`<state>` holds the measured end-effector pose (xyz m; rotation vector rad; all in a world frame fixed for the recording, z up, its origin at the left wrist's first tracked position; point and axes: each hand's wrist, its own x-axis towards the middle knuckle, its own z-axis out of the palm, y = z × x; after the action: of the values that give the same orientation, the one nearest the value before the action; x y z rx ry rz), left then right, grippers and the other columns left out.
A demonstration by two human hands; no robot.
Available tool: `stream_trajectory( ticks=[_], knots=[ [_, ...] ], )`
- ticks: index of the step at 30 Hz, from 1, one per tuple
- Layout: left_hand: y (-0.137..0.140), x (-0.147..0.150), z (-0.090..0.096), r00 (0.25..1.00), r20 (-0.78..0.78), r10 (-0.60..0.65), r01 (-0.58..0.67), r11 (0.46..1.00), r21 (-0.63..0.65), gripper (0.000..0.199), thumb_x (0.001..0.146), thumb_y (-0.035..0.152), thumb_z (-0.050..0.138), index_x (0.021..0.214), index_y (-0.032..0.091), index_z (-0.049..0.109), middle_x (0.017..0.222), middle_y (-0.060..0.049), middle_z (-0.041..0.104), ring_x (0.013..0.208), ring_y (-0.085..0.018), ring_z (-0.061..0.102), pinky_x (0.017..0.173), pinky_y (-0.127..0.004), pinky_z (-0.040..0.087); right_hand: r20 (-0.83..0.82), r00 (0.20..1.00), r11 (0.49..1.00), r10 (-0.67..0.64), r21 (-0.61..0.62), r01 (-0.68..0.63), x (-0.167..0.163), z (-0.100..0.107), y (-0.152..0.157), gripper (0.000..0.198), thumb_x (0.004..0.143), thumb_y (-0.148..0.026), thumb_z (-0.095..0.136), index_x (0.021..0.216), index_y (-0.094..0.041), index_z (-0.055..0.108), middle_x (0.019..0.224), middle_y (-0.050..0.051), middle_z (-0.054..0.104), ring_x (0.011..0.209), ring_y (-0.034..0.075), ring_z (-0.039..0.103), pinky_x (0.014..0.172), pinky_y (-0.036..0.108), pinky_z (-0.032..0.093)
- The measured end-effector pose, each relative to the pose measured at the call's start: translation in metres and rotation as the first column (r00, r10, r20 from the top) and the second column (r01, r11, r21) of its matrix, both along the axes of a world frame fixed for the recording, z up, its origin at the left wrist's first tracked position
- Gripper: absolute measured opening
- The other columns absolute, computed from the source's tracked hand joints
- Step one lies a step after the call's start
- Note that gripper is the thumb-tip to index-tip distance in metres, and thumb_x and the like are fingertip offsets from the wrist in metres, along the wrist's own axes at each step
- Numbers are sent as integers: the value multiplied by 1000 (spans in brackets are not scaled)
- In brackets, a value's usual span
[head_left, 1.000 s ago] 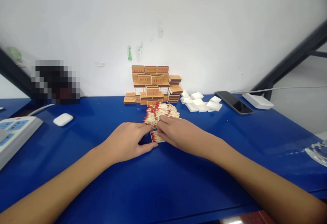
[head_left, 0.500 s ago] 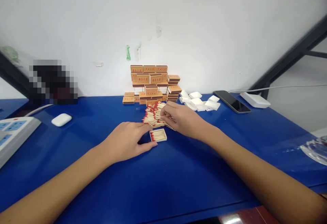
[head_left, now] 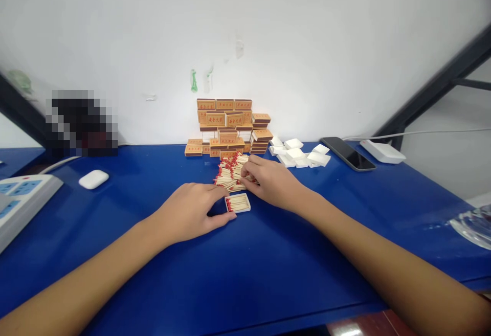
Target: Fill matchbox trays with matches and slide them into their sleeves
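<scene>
Clock centred on the matchbox tray (head_left: 242, 208), 12 toward the wall. Your left hand (head_left: 192, 210) sits at 9, thumb and forefinger lightly gripping the tray's left end from its two long sides. Your right hand (head_left: 272, 180) is at 2, fingers bent inward at the match pile (head_left: 229, 175); whether a match is pinched there, you cannot tell from this view.

Tray: white, shallow, flat on the worktop (head_left: 245, 274), partly filled. Matches lie lengthwise, pale sticks, red heads toward 9. The pile is just beyond it at 12, loose and heaped, most visible heads toward 9 and 12.

Farther out at 12: matchboxes (head_left: 226, 119) stacked in tiers close to the wall (head_left: 307, 44), orange labels with red characters, dark brown striking sides. White empty trays (head_left: 301, 154) lie jumbled at 1 to 2. Past them, a dark phone (head_left: 347, 154) at 2, then a white box (head_left: 383, 152) near a pale cable.

Opposite side: small white case (head_left: 94, 179) between 9 and 10; white power strip (head_left: 30, 208) with blue socket faces at 9, cut by the frame; a pixelated dark object at 10. Clear plastic item (head_left: 473, 226) at 3.

Worktop is glossy deep blue. Wall off-white, marked by green scraps (head_left: 194, 80) above the stack. Black frame bars (head_left: 433, 88) slope at both sides. At 5, below the near edge, a dark red surface (head_left: 364, 324) shows a bright reflection.
</scene>
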<state>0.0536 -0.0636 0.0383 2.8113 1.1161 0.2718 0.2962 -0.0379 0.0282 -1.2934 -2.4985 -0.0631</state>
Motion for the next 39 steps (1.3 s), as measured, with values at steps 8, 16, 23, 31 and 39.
stream_trajectory(
  ticks=[8, 16, 23, 31, 39],
  knots=[
    [1, 1, 0, 1000, 5, 5, -5, 1000, -14, 32, 98, 49, 63, 112, 21, 71, 74, 0, 67, 62, -18, 62, 58, -29, 38, 59, 998, 999, -7, 37, 5, -1, -1, 2, 16, 105, -24, 57, 98, -14, 67, 100, 8, 64, 83, 17, 58, 66, 28, 36],
    [-1, 0, 2, 1000, -4, 11, -11, 1000, -19, 33, 98, 49, 62, 112, 21, 71, 76, -1, 68, 63, -18, 62, 59, -30, 37, 70, 997, 999, -22, -22, 24, -2, 2, 1, 11, 102, -24, 63, 103, -13, 64, 105, 9, 64, 83, 17, 59, 66, 28, 39],
    [0, 1, 1, 1000, -7, 12, -12, 1000, -25, 35, 98, 50, 61, 115, 21, 71, 76, 0, 68, 63, -18, 62, 59, -30, 38, 86, 996, 1000, -1, -16, 2, 0, 2, 2, 13, 104, -25, 60, 98, -14, 64, 102, 8, 64, 81, 16, 58, 66, 28, 38],
    [0, 0, -1, 1000, -2, 11, -11, 1000, -7, 34, 98, 50, 63, 114, 21, 72, 77, 0, 69, 63, -18, 63, 59, -30, 39, 12, 1000, 999, -2, -37, 2, 6, 11, 2, 13, 103, -22, 61, 93, -15, 65, 99, 9, 63, 81, 17, 58, 67, 29, 38],
    [1, -1, -2, 1000, 13, 10, -10, 1000, -1, 35, 97, 50, 64, 117, 22, 71, 76, 0, 70, 63, -17, 63, 58, -29, 37, -248, 954, 886, 167, -386, -255, 7, 34, -14, 11, 95, -23, 68, 84, -19, 68, 81, 0, 63, 69, 13, 54, 62, 27, 38]
  ],
)
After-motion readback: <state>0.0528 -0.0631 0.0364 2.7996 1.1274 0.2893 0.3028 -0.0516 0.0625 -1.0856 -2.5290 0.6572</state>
